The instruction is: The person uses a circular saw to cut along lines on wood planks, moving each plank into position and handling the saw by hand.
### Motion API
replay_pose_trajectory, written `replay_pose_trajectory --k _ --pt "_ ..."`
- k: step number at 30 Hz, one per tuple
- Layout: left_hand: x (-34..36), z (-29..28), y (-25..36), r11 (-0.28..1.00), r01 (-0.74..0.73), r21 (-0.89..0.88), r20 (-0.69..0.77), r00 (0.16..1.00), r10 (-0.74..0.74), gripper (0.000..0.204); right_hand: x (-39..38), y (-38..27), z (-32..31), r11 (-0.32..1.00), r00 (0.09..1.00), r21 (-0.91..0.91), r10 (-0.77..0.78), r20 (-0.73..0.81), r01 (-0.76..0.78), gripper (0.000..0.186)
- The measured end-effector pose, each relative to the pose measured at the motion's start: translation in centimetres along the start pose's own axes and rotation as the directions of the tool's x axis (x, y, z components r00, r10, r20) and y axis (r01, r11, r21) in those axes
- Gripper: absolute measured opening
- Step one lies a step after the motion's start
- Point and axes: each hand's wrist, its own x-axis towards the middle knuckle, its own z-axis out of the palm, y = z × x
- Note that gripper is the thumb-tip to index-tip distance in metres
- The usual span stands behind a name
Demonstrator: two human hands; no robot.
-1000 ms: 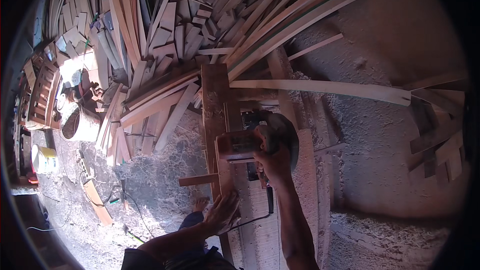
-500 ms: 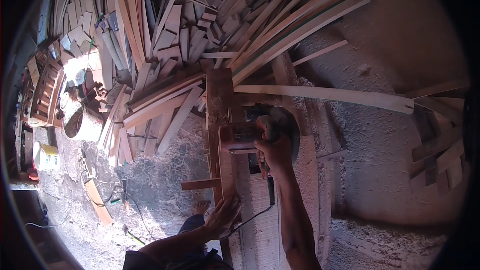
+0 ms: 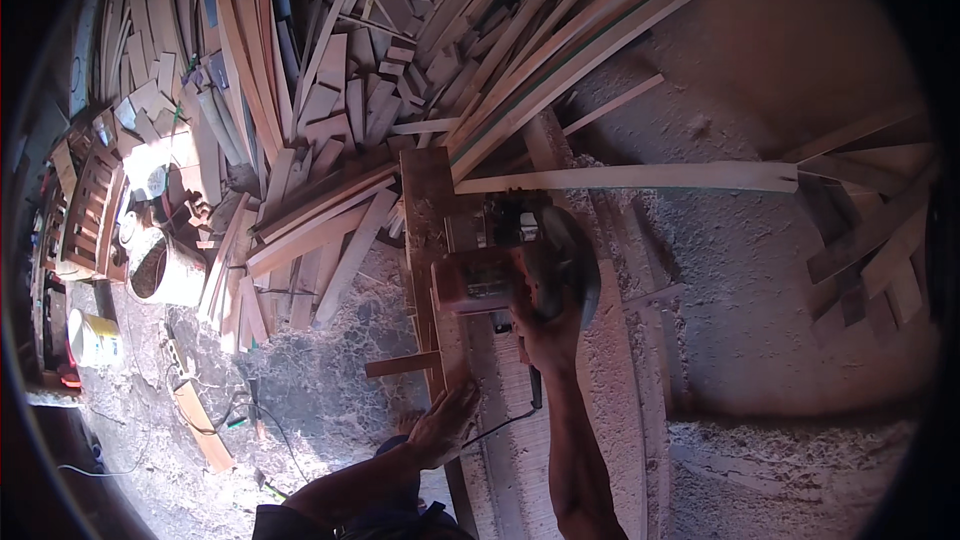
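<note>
A dark circular saw [image 3: 480, 280] with a reddish motor housing stands on the workbench. My right hand [image 3: 550, 335] is wrapped round its rear handle, and a black cord trails back from it. Under the saw runs a long pale board [image 3: 455, 345]; the saw hides where the blade meets the wood. My left hand [image 3: 445, 425] lies on the near part of this board, fingers stretched forward and behind the saw. A short wooden strip [image 3: 402, 365] sticks out leftward from the bench edge. The upright end of a thick brown beam [image 3: 428, 175] shows beyond the saw.
Piled offcuts and long planks [image 3: 400, 70] fill the far side. One long pale plank [image 3: 640, 177] reaches rightward to another stack of offcuts [image 3: 880, 240]. White buckets [image 3: 165, 270] and a wooden crate [image 3: 92, 195] stand at left. Cables and sawdust cover the floor.
My view has shifted slightly, so the far piles and right-hand offcuts appear further left. The right hand stays on the saw and the left hand on the board, both nearly in place.
</note>
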Motion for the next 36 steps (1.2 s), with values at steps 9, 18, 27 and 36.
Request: replay_pose_trajectory --k 9,18,27,36 --pt "-0.5 0.0 0.4 0.997 -0.057 0.054 -0.122 0.991 0.063 0.069 -16.1 -5.8 -8.8 0.935 0.966 0.348 0.027 -0.256 0.066 0.041" --pt "5.9 -2.3 1.9 0.995 -0.031 0.096 -0.307 0.95 0.059 0.063 -38.3 -7.9 -19.3 0.989 0.813 0.093 0.145 -0.564 -0.112 0.041" --pt "28.0 -3.4 -4.3 0.994 0.099 0.05 -0.156 0.984 -0.09 0.052 -53.4 -6.5 -20.5 0.941 0.591 0.035 0.241 -0.77 -0.338 0.047" --pt "34.7 -4.1 -9.5 0.92 0.28 0.274 0.183 0.924 -0.336 0.058 -55.3 -8.7 -15.7 0.889 0.368 0.297 0.421 -0.829 -0.348 0.054"
